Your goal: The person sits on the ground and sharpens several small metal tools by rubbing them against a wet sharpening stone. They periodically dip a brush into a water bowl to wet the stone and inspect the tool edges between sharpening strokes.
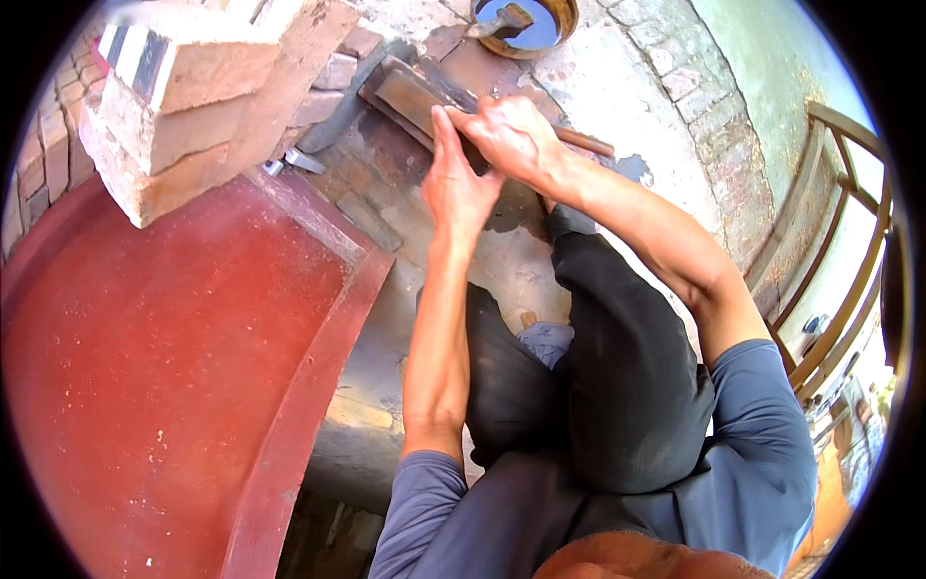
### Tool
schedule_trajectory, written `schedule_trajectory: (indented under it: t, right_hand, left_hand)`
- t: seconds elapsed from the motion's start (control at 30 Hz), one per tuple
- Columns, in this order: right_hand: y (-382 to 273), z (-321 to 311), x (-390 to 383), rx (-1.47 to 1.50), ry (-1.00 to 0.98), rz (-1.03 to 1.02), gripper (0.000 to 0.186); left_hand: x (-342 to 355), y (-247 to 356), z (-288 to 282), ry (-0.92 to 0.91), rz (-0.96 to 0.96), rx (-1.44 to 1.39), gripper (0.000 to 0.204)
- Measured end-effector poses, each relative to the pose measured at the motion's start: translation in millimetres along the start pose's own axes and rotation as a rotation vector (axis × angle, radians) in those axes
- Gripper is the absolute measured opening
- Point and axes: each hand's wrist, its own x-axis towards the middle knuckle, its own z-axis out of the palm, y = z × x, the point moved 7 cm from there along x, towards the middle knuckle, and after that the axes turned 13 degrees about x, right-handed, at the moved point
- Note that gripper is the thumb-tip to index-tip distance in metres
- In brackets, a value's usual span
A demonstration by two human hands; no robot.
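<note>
My right hand (511, 135) is closed over a wooden-handled tool, whose brown stick-like handle (586, 143) sticks out to its right. My left hand (455, 183) presses in from the near side, fingers together and thumb toward the right hand. Both hands meet at the near end of a flat brown slab (410, 99), which looks like a sharpening stone on a longer dark base. What lies under the fingers is mostly hidden, so the tool's working end cannot be told. Dark wet patches mark the ground around the slab.
Beyond the slab stands a round bowl (547, 39) of water with a brush (503, 19) across its rim. A brick pillar (193, 106) rises at the far left, above a large red panel (174, 357). A wooden frame (820, 251) leans at the right. My dark-trousered knees are bent below my arms.
</note>
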Motion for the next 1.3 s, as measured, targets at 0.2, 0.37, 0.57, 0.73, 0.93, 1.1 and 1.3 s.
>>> schedule_trajectory:
  t: [0.2,0.37,0.57,0.73,0.93,1.1,1.3]
  right_hand:
    - [-21,-76,-28,0.254,0.354,0.118,0.052]
    - [38,0,-78,1.515,0.322,0.768,0.028]
    - [-6,-7,-79,1.993,0.148,0.625,0.027]
    - [-16,-14,-76,1.828,0.056,0.487,0.031]
    - [-8,-43,-79,1.58,0.066,0.485,0.024]
    - [-13,-55,-83,1.442,0.063,0.395,0.022]
    - [-10,-52,-83,1.501,0.044,0.565,0.023]
  left_hand:
    - [-46,30,-95,0.53,0.184,-0.22,0.049]
    - [-81,15,-37,0.114,-0.234,-0.504,0.041]
    - [-106,43,6,-0.136,-0.216,-0.672,0.043]
    - [-117,29,14,-0.122,-0.268,-0.641,0.031]
    - [-132,16,-11,0.095,-0.112,-0.455,0.023]
    - [-136,19,-20,0.082,-0.101,-0.435,0.022]
    - [-149,11,-14,0.037,-0.124,-0.402,0.02]
